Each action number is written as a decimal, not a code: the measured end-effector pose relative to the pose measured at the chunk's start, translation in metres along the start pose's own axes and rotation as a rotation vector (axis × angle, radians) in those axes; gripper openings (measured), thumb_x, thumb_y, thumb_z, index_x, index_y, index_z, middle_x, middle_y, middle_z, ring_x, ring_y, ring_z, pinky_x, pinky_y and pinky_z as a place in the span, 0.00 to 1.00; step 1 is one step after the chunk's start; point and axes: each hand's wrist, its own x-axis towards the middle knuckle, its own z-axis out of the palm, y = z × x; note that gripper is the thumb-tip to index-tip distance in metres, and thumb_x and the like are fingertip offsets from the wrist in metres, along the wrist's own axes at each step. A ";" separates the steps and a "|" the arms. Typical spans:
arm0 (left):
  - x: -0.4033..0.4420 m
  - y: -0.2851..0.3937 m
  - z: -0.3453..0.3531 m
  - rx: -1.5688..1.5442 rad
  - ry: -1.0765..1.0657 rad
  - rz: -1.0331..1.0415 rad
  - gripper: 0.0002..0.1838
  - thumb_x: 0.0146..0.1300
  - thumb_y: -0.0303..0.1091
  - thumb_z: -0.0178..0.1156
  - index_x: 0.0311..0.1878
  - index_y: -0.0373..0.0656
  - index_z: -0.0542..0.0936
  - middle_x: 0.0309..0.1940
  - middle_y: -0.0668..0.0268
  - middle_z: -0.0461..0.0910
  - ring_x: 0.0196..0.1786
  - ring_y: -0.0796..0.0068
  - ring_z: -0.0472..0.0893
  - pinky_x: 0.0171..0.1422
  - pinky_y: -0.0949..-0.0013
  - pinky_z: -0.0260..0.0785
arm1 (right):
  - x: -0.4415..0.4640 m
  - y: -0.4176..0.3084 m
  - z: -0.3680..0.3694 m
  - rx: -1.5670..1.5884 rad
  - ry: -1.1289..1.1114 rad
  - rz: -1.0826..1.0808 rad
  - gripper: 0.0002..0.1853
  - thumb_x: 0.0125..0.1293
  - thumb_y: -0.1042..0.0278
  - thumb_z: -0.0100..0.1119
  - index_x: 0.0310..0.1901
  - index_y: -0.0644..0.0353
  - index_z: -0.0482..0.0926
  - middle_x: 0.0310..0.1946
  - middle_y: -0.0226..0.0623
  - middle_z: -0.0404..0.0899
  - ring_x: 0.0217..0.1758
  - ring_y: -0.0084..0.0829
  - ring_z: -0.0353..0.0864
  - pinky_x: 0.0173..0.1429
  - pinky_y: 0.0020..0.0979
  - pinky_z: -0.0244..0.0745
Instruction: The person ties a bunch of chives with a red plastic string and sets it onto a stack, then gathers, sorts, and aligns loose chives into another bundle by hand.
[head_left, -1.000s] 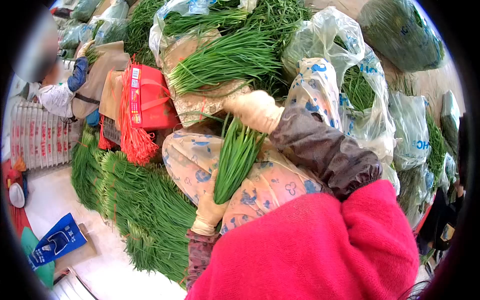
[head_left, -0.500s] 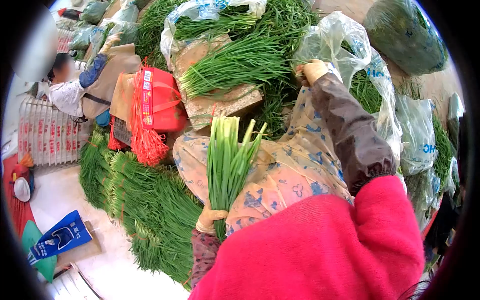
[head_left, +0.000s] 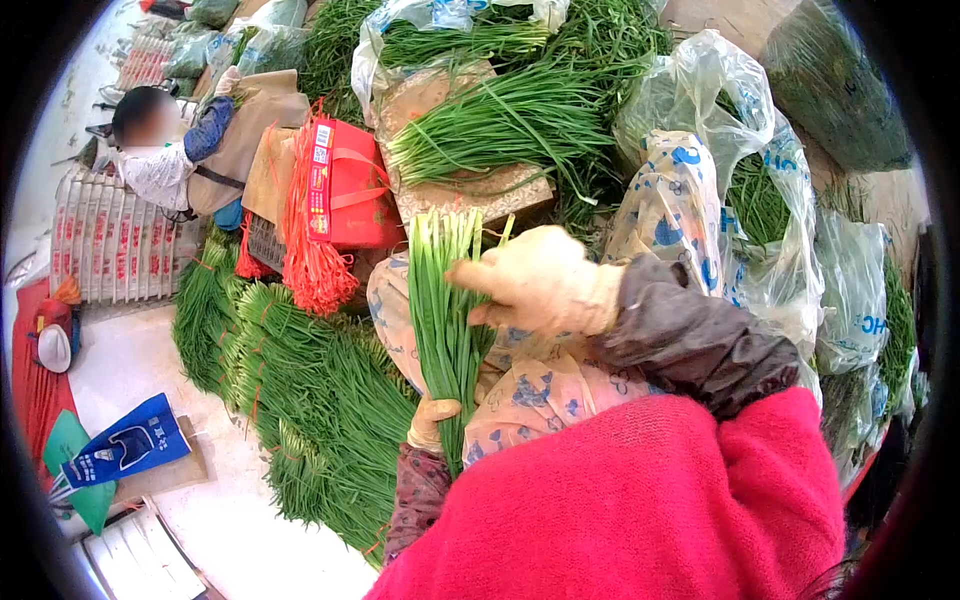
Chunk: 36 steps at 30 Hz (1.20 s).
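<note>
An upright bunch of green chives point(head_left: 447, 300), pale stalk ends up, stands over my lap. Round its lower leaves is my left hand point(head_left: 432, 424), gloved and closed. My right hand point(head_left: 540, 280), in a cream glove, reaches across to the upper right side of the bunch. Its index finger and thumb bend round some stalks there, and the other fingers are partly hidden. Just beyond, a loose heap of chives point(head_left: 505, 125) lies on a speckled block point(head_left: 480, 205). To the left, tied chive bunches point(head_left: 310, 390) are piled in rows.
A red bag point(head_left: 350, 190) with orange-red ties point(head_left: 315, 265) stands left of the block. Clear plastic bags point(head_left: 850, 290) holding greens line the right side. Another person point(head_left: 160, 170) sits at the upper left beside stacked white crates point(head_left: 120, 240). A blue bag point(head_left: 130, 445) lies lower left.
My right hand has come from the greens at the upper right, leftward and down to the bunch. My left hand still holds the chives. The view has shifted slightly.
</note>
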 end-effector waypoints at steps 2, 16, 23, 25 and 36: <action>-0.001 -0.002 -0.003 0.025 0.001 0.000 0.35 0.47 0.32 0.66 0.60 0.31 0.69 0.44 0.59 0.80 0.44 0.67 0.80 0.50 0.68 0.73 | 0.011 -0.005 0.010 -0.049 -0.079 0.016 0.15 0.59 0.52 0.59 0.43 0.52 0.77 0.24 0.35 0.79 0.28 0.43 0.82 0.28 0.43 0.74; -0.003 -0.008 -0.009 -0.038 0.032 -0.114 0.38 0.47 0.28 0.64 0.65 0.35 0.65 0.56 0.60 0.74 0.54 0.66 0.77 0.59 0.65 0.70 | 0.003 0.041 -0.065 1.779 0.438 -0.272 0.17 0.68 0.53 0.56 0.38 0.62 0.79 0.14 0.18 0.60 0.13 0.13 0.53 0.17 0.22 0.45; -0.006 -0.022 -0.039 -0.078 0.064 -0.030 0.27 0.47 0.36 0.70 0.50 0.34 0.75 0.37 0.64 0.79 0.32 0.73 0.78 0.33 0.73 0.70 | -0.035 0.065 -0.028 -0.010 0.234 0.347 0.31 0.49 0.54 0.68 0.54 0.63 0.75 0.43 0.47 0.81 0.51 0.46 0.80 0.55 0.39 0.75; -0.005 -0.020 -0.040 -0.012 0.057 -0.084 0.26 0.48 0.35 0.69 0.49 0.33 0.75 0.35 0.64 0.79 0.31 0.73 0.77 0.32 0.72 0.69 | -0.034 0.049 -0.026 0.264 0.150 0.435 0.30 0.51 0.51 0.67 0.53 0.62 0.76 0.46 0.48 0.80 0.51 0.47 0.79 0.53 0.40 0.74; -0.003 -0.014 -0.031 -0.106 0.017 0.006 0.26 0.47 0.34 0.68 0.50 0.33 0.75 0.36 0.62 0.79 0.31 0.72 0.77 0.32 0.72 0.69 | -0.001 0.064 0.007 1.030 0.569 0.534 0.08 0.64 0.71 0.59 0.42 0.60 0.83 0.40 0.31 0.82 0.39 0.18 0.77 0.44 0.23 0.74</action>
